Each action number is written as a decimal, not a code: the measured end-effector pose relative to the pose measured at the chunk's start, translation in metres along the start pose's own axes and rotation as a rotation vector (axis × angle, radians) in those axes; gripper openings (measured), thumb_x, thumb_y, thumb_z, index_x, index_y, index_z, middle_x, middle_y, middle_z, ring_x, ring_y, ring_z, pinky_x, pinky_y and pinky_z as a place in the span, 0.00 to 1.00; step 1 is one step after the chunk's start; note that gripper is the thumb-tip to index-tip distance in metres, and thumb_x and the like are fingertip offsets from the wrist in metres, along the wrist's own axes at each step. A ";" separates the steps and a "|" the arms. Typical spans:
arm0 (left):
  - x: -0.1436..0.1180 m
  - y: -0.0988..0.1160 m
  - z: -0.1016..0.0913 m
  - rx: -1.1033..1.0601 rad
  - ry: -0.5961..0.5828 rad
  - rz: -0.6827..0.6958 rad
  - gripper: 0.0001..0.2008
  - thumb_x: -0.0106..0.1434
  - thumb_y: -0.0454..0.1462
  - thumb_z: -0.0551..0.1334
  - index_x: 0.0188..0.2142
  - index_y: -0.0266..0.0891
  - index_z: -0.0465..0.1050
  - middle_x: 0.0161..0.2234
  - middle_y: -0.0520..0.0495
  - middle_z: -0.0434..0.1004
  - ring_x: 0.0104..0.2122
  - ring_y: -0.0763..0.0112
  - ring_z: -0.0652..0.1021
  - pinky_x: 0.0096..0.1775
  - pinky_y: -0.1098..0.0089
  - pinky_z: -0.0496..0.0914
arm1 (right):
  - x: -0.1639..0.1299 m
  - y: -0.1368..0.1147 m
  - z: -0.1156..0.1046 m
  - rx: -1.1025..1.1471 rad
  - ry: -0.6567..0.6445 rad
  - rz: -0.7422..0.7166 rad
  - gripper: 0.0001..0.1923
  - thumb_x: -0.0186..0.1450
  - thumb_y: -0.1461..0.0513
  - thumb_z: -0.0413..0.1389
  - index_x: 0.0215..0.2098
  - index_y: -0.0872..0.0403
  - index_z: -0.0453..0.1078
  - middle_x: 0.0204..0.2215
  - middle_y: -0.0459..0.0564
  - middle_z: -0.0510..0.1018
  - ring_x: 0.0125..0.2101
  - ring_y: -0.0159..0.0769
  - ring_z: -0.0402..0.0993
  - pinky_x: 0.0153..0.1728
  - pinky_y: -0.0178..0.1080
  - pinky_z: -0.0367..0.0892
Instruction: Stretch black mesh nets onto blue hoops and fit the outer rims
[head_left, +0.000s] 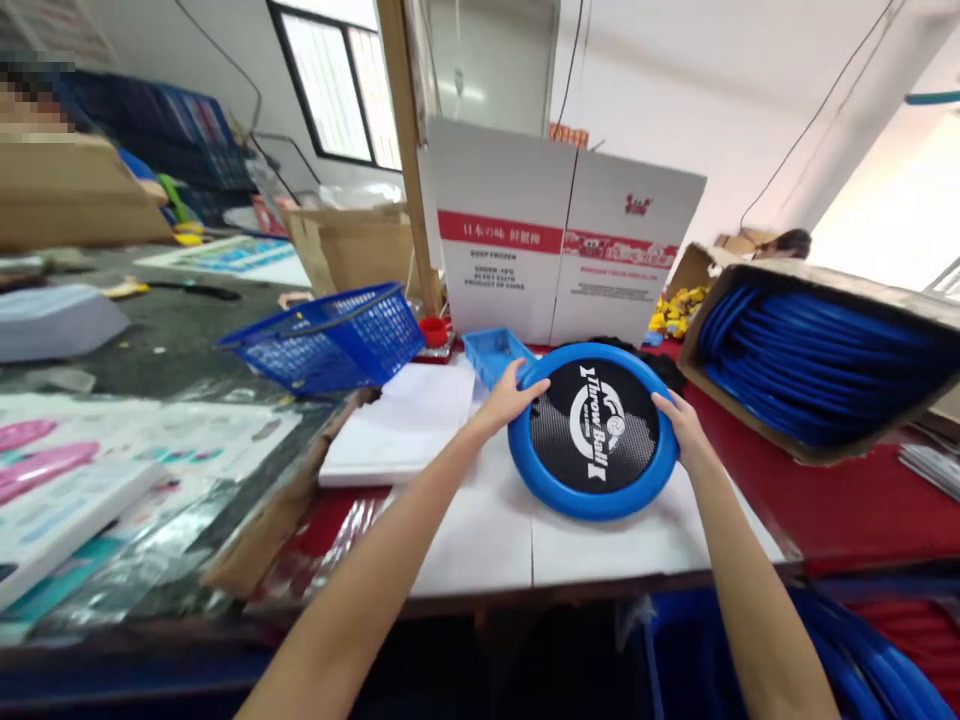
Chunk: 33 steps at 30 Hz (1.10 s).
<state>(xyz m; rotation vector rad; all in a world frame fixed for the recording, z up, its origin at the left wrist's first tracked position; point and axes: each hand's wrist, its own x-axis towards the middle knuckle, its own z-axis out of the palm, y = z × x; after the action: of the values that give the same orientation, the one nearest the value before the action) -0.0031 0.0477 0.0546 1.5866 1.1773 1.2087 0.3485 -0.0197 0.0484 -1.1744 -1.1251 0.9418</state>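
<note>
A round throw-ball paddle [555, 435] with a thick blue foam rim and black mesh centre is held between my two hands. White lettering on the mesh reads "Throw Ball" and runs sideways. My left hand [510, 395] grips the rim at its upper left, thumb lying over the blue edge. On the right side of the rim, my right hand [681, 425] is closed with its thumb on top. Beneath the paddle lies white board [480, 530] on the table. Just behind my left hand is a small light-blue tray [491, 350].
A blue basket [337, 340] and a stack of white sheets [397, 420] are on the left. Right, a carton holds coiled blue tubing [817, 360]. An upright white carton [495, 245] stands behind. Below the front edge, a blue bin [675, 650] holds more tubing. Part of another person [34, 105] shows far left.
</note>
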 end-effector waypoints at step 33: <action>0.062 0.036 -0.018 -0.205 0.503 0.405 0.22 0.63 0.51 0.75 0.48 0.40 0.77 0.42 0.47 0.83 0.41 0.62 0.82 0.48 0.62 0.79 | 0.047 0.019 0.051 0.011 0.123 -0.457 0.29 0.67 0.45 0.67 0.59 0.48 0.70 0.44 0.51 0.84 0.45 0.45 0.82 0.51 0.51 0.79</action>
<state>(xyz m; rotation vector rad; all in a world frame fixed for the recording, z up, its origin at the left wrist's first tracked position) -0.0066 0.1004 0.1066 1.4458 1.0048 2.0125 0.3085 0.0392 0.0387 -0.8974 -1.2176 0.5165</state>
